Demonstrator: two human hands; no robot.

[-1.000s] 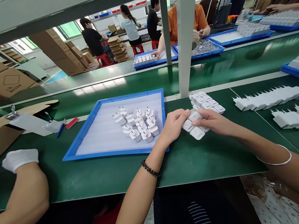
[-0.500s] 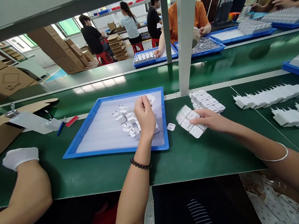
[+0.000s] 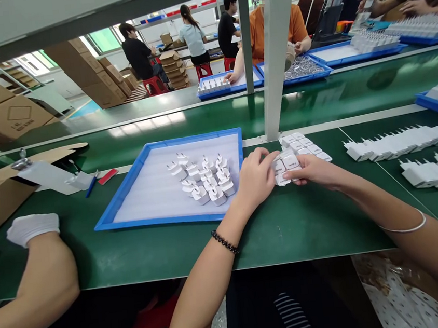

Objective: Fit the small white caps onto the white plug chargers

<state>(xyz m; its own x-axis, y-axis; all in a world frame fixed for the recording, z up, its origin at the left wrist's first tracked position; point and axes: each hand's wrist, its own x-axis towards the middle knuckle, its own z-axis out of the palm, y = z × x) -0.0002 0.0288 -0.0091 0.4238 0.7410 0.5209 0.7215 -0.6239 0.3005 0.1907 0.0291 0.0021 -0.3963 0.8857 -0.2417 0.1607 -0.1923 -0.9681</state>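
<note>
My right hand (image 3: 313,171) grips a small sheet of white rounded squares (image 3: 290,161) with dark print, thumb on top. At the sheet's left edge, the fingers of my left hand (image 3: 257,175) are pinched together; whether they hold one loose square I cannot tell. Another group of white printed squares (image 3: 306,144) lies on the green bench just behind. Left of my hands, a blue-rimmed tray (image 3: 120,189) lined with white holds several white plug adapters (image 3: 207,174), prongs up.
White adapters (image 3: 400,142) stand in a row at right, with a few more (image 3: 433,171) nearer. A grey post (image 3: 271,101) rises behind my hands. At left are a neighbour's arm (image 3: 53,265), a blue pen (image 3: 91,184) and a carton (image 3: 1,213). People sit across the belt.
My left hand has moved right from above the tray to the sheet, uncovering the adapters. The sheet has tilted and shifted slightly up in my right hand. The loose square beside the tray is no longer visible.
</note>
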